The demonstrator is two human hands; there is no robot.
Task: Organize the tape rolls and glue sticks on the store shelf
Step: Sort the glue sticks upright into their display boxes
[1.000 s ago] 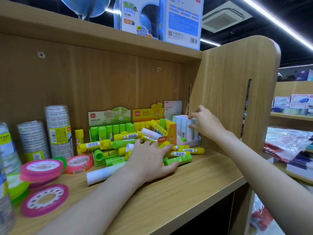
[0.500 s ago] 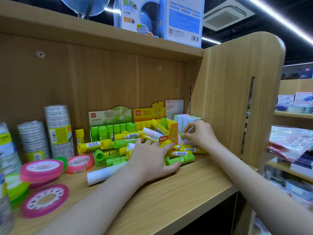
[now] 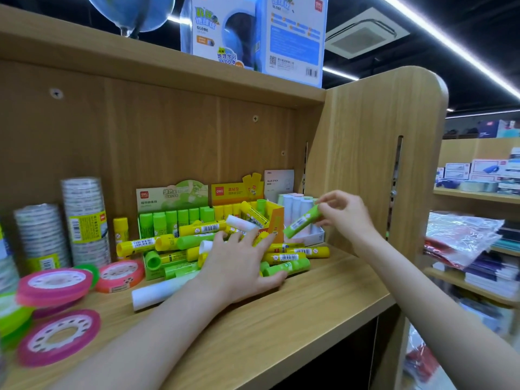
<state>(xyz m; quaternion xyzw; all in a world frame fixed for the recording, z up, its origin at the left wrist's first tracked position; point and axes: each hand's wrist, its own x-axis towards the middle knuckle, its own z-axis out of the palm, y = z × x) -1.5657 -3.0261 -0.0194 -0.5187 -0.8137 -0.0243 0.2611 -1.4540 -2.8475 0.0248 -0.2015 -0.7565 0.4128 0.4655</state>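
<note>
A green glue stick [image 3: 302,221] is pinched at its right end by the right hand [image 3: 344,213], thumb and fingertips curled round it, so that it hangs tilted in the air just in front of the white display box [image 3: 306,218] of pale upright sticks at the right end of the shelf [image 3: 295,308]. Below and to the left lies a loose heap of yellow and green glue sticks [image 3: 284,257], crossing one another on the shelf board. The left hand [image 3: 242,266] lies flat on this heap, its grip wide open, fingers spread and straight, palm down, holding nothing. A long white stick [image 3: 157,292] lies on its side just left of that wrist. Behind the heap stand a green display box [image 3: 171,212] with upright green sticks and an orange-yellow display box [image 3: 250,204] with yellow ones. One yellow stick [image 3: 121,230] stands alone to the left of the green box. Further left, two tall stacks of clear tape rolls [image 3: 84,220] stand against the back panel, and flat pink tape rolls [image 3: 59,336] and green ones lie near the front edge. On the board above stands a blue globe box [image 3: 292,38].
</note>
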